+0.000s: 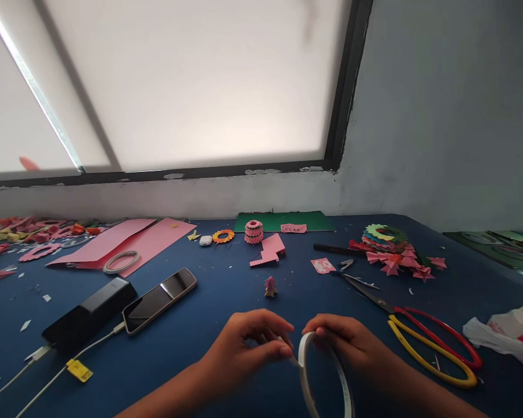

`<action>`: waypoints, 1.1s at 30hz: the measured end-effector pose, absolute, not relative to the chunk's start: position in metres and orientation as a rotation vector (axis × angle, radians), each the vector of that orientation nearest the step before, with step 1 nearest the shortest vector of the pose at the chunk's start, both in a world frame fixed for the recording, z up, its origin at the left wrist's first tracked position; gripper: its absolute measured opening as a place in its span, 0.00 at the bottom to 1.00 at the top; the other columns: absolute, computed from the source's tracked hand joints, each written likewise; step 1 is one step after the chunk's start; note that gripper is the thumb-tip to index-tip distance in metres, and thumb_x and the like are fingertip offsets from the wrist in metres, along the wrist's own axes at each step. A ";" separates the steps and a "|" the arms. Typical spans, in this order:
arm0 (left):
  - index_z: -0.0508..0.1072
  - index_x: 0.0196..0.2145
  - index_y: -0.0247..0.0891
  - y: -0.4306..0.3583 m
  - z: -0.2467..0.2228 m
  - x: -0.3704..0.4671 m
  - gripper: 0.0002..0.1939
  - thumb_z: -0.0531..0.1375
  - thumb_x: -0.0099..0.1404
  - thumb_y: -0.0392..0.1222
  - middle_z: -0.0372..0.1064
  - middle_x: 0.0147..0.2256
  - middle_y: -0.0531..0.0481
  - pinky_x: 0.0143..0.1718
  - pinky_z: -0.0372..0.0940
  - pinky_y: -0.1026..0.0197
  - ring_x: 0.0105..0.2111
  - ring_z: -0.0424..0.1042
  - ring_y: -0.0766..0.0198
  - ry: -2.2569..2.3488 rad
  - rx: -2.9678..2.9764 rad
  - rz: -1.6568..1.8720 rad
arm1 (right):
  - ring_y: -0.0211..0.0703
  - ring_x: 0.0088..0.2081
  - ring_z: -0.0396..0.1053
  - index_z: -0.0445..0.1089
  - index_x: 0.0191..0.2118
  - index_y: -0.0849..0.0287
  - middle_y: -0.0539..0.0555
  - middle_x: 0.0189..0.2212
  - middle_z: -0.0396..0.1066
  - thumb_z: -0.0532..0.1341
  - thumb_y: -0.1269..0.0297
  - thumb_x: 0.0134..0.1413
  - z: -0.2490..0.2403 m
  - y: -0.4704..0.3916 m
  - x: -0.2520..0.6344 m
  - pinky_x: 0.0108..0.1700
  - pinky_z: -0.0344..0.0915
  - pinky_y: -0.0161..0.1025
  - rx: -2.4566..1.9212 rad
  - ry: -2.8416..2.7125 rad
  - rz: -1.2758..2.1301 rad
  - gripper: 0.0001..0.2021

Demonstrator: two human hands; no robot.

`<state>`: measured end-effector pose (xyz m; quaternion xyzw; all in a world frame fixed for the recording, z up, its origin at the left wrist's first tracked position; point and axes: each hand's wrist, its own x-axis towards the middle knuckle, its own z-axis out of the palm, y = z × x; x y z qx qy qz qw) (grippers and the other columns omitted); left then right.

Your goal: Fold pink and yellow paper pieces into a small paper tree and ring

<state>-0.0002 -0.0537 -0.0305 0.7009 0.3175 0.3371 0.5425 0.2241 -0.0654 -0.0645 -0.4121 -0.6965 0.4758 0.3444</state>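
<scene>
Holding the tape roll [305,355] upright at its upper edge, the right hand [351,342] has its fingers closed on it, in the head view. The left hand [253,342] is beside it, with thumb and fingers pinching the loose end [294,361] of this tape. The roll is near the lower border, and its bottom part is cut off.

Beyond the hands, a small pink paper tree [270,287] stands on the blue tabletop [226,290]. Behind this are pink paper pieces [271,249] and a round pink stack [253,232], close to a green sheet [314,221]. To the left lie a phone [160,301] with a cable, a black power bank [89,313], and another tape ring [121,262] resting on pink sheets [100,241]. On the right side, open scissors [433,342] with one red and one yellow handle point toward a patterned pink piece [323,266]. Pink folded shapes [392,262] lie farther behind the scissors.
</scene>
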 end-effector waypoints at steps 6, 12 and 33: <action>0.76 0.33 0.33 -0.044 -0.031 -0.006 0.17 0.71 0.49 0.46 0.72 0.23 0.52 0.22 0.63 0.69 0.21 0.69 0.70 0.761 1.372 0.622 | 0.41 0.32 0.67 0.74 0.37 0.60 0.54 0.30 0.72 0.52 0.56 0.62 -0.075 -0.067 0.221 0.37 0.61 0.37 -0.963 -2.060 1.158 0.17; 0.75 0.40 0.37 -0.048 -0.033 -0.002 0.24 0.63 0.55 0.59 0.71 0.39 0.45 0.24 0.68 0.66 0.33 0.72 0.62 0.618 1.350 0.815 | 0.39 0.29 0.66 0.72 0.34 0.60 0.52 0.26 0.69 0.52 0.53 0.62 -0.082 -0.067 0.214 0.34 0.62 0.36 -0.934 -1.933 1.212 0.18; 0.62 0.52 0.42 -0.076 -0.058 0.016 0.35 0.72 0.50 0.38 0.73 0.34 0.51 0.35 0.68 0.63 0.32 0.76 0.65 0.576 1.243 0.621 | 0.48 0.47 0.68 0.70 0.41 0.56 0.57 0.45 0.70 0.55 0.47 0.56 -0.060 -0.058 0.235 0.49 0.65 0.42 -1.275 -1.950 0.689 0.18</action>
